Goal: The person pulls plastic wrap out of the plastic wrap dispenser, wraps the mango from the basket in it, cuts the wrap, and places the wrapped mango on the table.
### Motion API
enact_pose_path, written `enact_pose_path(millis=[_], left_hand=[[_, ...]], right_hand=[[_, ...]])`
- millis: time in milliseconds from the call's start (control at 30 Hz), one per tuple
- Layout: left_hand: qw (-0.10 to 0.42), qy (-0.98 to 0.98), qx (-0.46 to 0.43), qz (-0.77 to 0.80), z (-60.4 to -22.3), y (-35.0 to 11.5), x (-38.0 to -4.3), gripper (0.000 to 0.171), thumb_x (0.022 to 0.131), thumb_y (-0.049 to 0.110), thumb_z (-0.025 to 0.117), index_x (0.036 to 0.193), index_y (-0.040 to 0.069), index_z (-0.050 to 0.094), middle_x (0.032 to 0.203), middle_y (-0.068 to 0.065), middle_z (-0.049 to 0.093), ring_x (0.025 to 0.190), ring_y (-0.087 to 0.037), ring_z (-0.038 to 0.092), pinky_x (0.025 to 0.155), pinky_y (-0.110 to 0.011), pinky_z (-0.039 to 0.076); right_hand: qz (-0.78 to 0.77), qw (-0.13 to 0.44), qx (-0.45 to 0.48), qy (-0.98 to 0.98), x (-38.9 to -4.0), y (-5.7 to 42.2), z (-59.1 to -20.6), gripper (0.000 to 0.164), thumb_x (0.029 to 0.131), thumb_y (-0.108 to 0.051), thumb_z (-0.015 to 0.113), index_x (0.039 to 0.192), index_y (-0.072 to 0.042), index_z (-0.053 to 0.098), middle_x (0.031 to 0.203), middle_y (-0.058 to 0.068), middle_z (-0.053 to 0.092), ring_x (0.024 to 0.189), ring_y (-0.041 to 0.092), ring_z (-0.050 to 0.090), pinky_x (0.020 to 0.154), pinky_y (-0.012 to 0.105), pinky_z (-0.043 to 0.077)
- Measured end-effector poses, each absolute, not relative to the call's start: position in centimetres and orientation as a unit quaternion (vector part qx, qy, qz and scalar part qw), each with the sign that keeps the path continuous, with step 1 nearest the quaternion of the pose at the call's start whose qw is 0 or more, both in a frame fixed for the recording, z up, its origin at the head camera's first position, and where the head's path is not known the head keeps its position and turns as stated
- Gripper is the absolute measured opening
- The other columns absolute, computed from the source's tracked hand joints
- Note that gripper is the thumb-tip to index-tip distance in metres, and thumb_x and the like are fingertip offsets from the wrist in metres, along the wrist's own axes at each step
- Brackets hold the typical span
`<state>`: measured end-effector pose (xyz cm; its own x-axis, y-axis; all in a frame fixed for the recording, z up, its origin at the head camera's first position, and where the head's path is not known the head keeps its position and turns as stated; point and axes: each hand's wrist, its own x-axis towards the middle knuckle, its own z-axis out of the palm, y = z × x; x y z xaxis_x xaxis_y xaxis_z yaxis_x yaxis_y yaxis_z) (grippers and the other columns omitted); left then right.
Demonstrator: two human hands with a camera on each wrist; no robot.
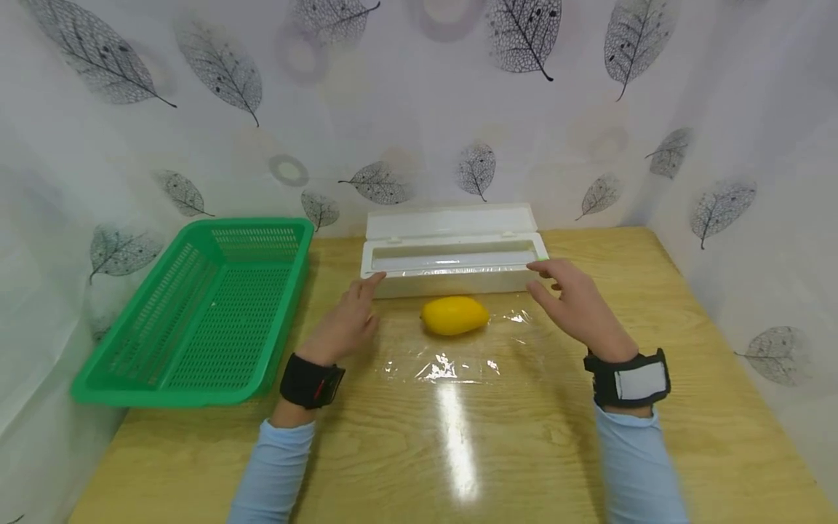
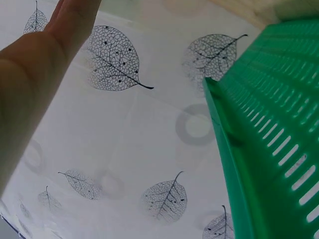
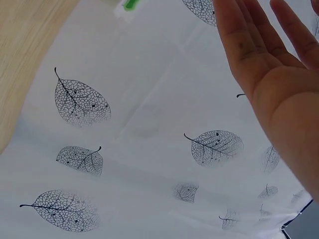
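Observation:
A white cling film dispenser (image 1: pixel 452 282) lies at the back of the table with its lid (image 1: pixel 452 220) raised. Clear cling film (image 1: pixel 445 367) stretches from it toward the front, and a yellow mango (image 1: pixel 455 315) lies on the film. My left hand (image 1: pixel 343 320) has its fingertips at the dispenser's front left corner. At the other end, my right hand (image 1: pixel 579 302) holds its thumb and index finger apart, fingertips right by the green slider (image 1: pixel 542 259). The right wrist view shows that hand (image 3: pixel 279 74) with its fingers extended.
On the left stands a green plastic basket (image 1: pixel 190 399) with slotted walls; its side (image 2: pixel 279 134) fills the right of the left wrist view. A leaf-patterned curtain (image 1: pixel 406 109) hangs behind and around the wooden table (image 1: pixel 537 458).

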<state>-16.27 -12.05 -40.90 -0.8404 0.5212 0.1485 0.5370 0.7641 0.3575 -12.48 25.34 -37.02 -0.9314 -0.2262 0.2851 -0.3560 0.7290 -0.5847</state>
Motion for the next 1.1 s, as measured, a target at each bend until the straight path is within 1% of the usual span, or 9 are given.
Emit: enact_pose_path(millis=[100, 233, 333, 433, 633, 733, 900, 967, 1100], left_hand=[[0.012, -0.94, -0.282, -0.192, -41.0, -12.2, -16.3, 0.071, 0.093, 0.003, 0.061, 0.153, 0.006, 0.022, 0.131, -0.032, 0.046, 0.107, -0.043, 0.057, 0.072, -0.046, 0.056], [0.002, -0.941, -0.287, -0.18, -41.2, -12.2, -16.5, 0.069, 0.096, 0.007, 0.061, 0.153, 0.005, 0.024, 0.138, -0.031, 0.044, 0.118, -0.043, 0.055, 0.08, -0.046, 0.057], [-0.002, -0.94, -0.29, -0.18, -41.3, -12.1, -16.5, 0.068, 0.096, 0.008, 0.061, 0.153, 0.004, 0.024, 0.14, -0.032, 0.044, 0.122, -0.043, 0.053, 0.087, -0.048, 0.055], [-0.014, -0.939, -0.289, -0.183, -41.3, -12.0, -16.4, 0.069, 0.096, 0.008, 0.061, 0.153, 0.004, 0.024, 0.14, -0.033, 0.045, 0.123, -0.043, 0.054, 0.09, -0.05, 0.054], [-0.041, -0.939, -0.294, -0.176, -41.0, -11.6, -16.1, 0.066, 0.097, 0.01, 0.061, 0.152, 0.003, 0.026, 0.138, -0.032, 0.05, 0.119, -0.041, 0.058, 0.092, -0.05, 0.053], [-0.037, -0.937, -0.302, -0.171, -40.8, -11.6, -15.9, 0.062, 0.098, 0.011, 0.061, 0.15, 0.002, 0.03, 0.135, -0.029, 0.054, 0.116, -0.039, 0.06, 0.092, -0.049, 0.053], [-0.032, -0.937, -0.304, -0.169, -40.6, -11.7, -15.6, 0.056, 0.098, 0.011, 0.061, 0.147, 0.002, 0.035, 0.131, -0.026, 0.058, 0.108, -0.036, 0.064, 0.086, -0.046, 0.056], [-0.033, -0.938, -0.302, -0.168, -40.6, -11.7, -15.6, 0.056, 0.098, 0.011, 0.061, 0.147, 0.002, 0.036, 0.13, -0.026, 0.059, 0.106, -0.036, 0.065, 0.085, -0.046, 0.056], [-0.032, -0.94, -0.298, -0.165, -40.5, -11.8, -15.6, 0.057, 0.098, 0.011, 0.061, 0.148, 0.003, 0.035, 0.131, -0.026, 0.059, 0.108, -0.036, 0.064, 0.087, -0.047, 0.055]], right_hand=[[0.342, 0.093, 0.157, -0.922, -12.6, 25.2, -36.7, 0.034, 0.101, -0.011, 0.056, 0.13, 0.007, 0.057, 0.127, 0.027, 0.058, 0.113, 0.043, 0.056, 0.09, 0.056, 0.049], [0.327, 0.066, 0.151, -0.931, -12.5, 25.4, -36.8, 0.035, 0.101, -0.013, 0.055, 0.129, 0.007, 0.058, 0.127, 0.027, 0.059, 0.112, 0.042, 0.057, 0.09, 0.056, 0.048], [0.315, 0.057, 0.145, -0.936, -12.4, 25.6, -37.1, 0.034, 0.102, -0.014, 0.055, 0.129, 0.007, 0.058, 0.126, 0.027, 0.06, 0.112, 0.041, 0.058, 0.09, 0.056, 0.049], [0.318, 0.053, 0.142, -0.936, -12.5, 25.6, -37.5, 0.034, 0.102, -0.014, 0.055, 0.129, 0.006, 0.058, 0.127, 0.027, 0.059, 0.112, 0.041, 0.058, 0.091, 0.057, 0.049], [0.311, 0.039, 0.165, -0.935, -12.6, 24.0, -38.3, 0.034, 0.101, -0.015, 0.057, 0.128, 0.006, 0.059, 0.127, 0.024, 0.061, 0.117, 0.04, 0.057, 0.098, 0.055, 0.046], [0.297, 0.036, 0.185, -0.936, -12.5, 22.6, -38.7, 0.035, 0.101, -0.016, 0.058, 0.128, 0.005, 0.06, 0.126, 0.022, 0.062, 0.118, 0.038, 0.057, 0.099, 0.053, 0.046], [0.289, 0.026, 0.207, -0.934, -12.2, 20.8, -39.3, 0.034, 0.1, -0.018, 0.059, 0.129, 0.0, 0.061, 0.126, 0.018, 0.061, 0.117, 0.035, 0.059, 0.098, 0.051, 0.048], [0.286, 0.024, 0.216, -0.933, -12.2, 20.4, -39.5, 0.034, 0.1, -0.018, 0.06, 0.129, -0.001, 0.061, 0.126, 0.017, 0.061, 0.117, 0.034, 0.059, 0.098, 0.05, 0.048], [0.278, 0.026, 0.227, -0.933, -12.3, 20.0, -39.7, 0.035, 0.099, -0.017, 0.061, 0.129, 0.0, 0.061, 0.126, 0.018, 0.061, 0.117, 0.034, 0.059, 0.098, 0.05, 0.048]])
